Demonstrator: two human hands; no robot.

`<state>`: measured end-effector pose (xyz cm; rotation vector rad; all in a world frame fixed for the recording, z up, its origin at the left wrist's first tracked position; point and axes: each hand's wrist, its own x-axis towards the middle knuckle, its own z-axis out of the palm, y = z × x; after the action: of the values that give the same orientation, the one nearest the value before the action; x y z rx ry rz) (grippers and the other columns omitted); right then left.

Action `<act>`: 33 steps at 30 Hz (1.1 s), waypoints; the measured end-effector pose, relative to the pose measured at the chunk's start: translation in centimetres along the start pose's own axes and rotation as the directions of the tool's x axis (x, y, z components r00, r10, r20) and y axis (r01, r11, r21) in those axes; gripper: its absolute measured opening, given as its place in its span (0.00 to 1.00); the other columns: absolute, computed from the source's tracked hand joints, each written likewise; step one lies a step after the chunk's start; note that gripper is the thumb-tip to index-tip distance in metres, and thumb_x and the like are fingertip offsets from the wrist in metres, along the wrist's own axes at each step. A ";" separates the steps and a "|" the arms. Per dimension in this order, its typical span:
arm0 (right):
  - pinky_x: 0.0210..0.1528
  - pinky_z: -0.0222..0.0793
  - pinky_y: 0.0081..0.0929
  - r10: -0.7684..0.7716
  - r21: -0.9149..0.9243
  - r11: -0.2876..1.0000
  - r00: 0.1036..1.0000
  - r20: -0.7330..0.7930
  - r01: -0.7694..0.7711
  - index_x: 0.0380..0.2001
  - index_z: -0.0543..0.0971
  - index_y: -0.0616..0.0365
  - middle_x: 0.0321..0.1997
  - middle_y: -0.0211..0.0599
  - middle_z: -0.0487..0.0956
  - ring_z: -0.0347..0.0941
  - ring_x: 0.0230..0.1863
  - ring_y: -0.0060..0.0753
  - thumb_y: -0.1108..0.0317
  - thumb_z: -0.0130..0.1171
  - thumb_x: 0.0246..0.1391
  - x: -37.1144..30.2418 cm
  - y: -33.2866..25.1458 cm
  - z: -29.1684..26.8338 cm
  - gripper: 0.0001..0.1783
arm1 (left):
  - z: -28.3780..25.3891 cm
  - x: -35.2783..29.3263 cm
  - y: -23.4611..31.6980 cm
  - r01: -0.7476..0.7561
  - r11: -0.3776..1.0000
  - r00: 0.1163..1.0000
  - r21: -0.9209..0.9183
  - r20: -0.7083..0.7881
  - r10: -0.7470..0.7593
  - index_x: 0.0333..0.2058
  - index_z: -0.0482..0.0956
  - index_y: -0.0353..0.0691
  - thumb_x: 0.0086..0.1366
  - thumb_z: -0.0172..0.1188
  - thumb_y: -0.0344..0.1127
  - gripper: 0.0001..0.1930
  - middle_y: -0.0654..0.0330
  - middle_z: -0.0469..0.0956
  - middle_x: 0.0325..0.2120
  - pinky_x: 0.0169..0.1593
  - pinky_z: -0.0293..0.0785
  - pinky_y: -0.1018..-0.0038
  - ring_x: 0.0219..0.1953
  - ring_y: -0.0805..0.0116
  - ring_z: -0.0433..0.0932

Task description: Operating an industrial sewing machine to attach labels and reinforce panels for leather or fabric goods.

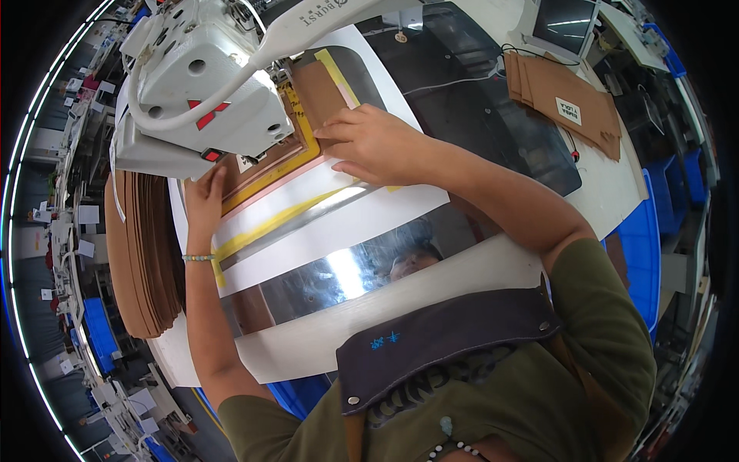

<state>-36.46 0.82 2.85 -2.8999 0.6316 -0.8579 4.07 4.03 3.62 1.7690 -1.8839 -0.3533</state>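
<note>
Your left hand (205, 202): beaded bracelet (198, 258) at the wrist, fingers at the left end of the yellow-edged frame (269, 180). Grip: fingertips partly hidden; you cannot tell whether it closes on anything.

Your right hand (382, 146): fingers half curled, thumb apart from them, at the frame's right corner. Grip: moderately wide; whether it clasps an edge, you cannot tell.

Brown panel (317, 88): flat, beneath the frame, partly under the machine head (208, 85); the far portion shows past the frame.

White sheet (346, 233): below the frame, on your side.

Polished metal plate (339, 281): nearer your body, reflective.

Stack of brown panels (142, 246): standing close-packed, to your left.

Labelled brown panels (539, 85): overlapping, far right on the pale bench (608, 192), near the laptop (566, 27).

Blue bin (645, 254): beside the bench, your right.
</note>
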 end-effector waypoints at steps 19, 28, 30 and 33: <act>0.68 0.70 0.43 0.222 -0.109 0.970 0.975 0.027 -0.218 0.48 0.89 0.57 0.64 0.39 0.84 0.74 0.68 0.46 0.63 0.64 0.66 -8.9 4.7 -10.9 0.14 | -2.7 4.9 -17.9 0.311 0.928 0.940 0.203 -0.213 -0.268 0.64 0.80 0.46 0.61 0.78 0.56 0.36 0.41 0.69 0.66 0.73 0.64 0.51 0.70 0.39 0.67; 0.59 0.74 0.43 -0.001 0.153 0.988 0.998 0.069 -0.009 0.49 0.86 0.60 0.48 0.40 0.84 0.77 0.55 0.46 0.62 0.66 0.65 -1.6 -0.8 -4.3 0.15 | 0.4 3.6 -3.2 0.406 0.873 0.912 -0.270 0.062 -0.405 0.59 0.83 0.33 0.66 0.77 0.55 0.34 0.57 0.84 0.55 0.63 0.73 0.73 0.54 0.69 0.80; 0.60 0.74 0.43 0.045 0.150 0.986 0.985 0.169 -0.071 0.51 0.85 0.60 0.50 0.41 0.83 0.77 0.56 0.47 0.62 0.65 0.66 -0.5 -1.5 -3.9 0.16 | 0.2 3.1 -1.8 0.422 0.844 0.903 -0.330 0.235 -0.360 0.60 0.82 0.34 0.69 0.74 0.54 0.31 0.57 0.83 0.57 0.64 0.71 0.75 0.57 0.72 0.78; 0.59 0.74 0.45 0.106 0.126 0.982 0.964 0.244 -0.140 0.49 0.85 0.60 0.49 0.42 0.82 0.76 0.56 0.49 0.62 0.66 0.65 -0.1 -1.2 -2.9 0.15 | 1.2 3.3 -1.5 0.380 0.848 0.921 -0.370 0.233 -0.311 0.58 0.84 0.32 0.68 0.74 0.59 0.34 0.57 0.85 0.51 0.61 0.73 0.74 0.54 0.69 0.80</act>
<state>-37.61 2.15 5.49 -2.7419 0.6891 -0.5099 4.67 0.42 2.48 1.8153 -1.4376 -0.9831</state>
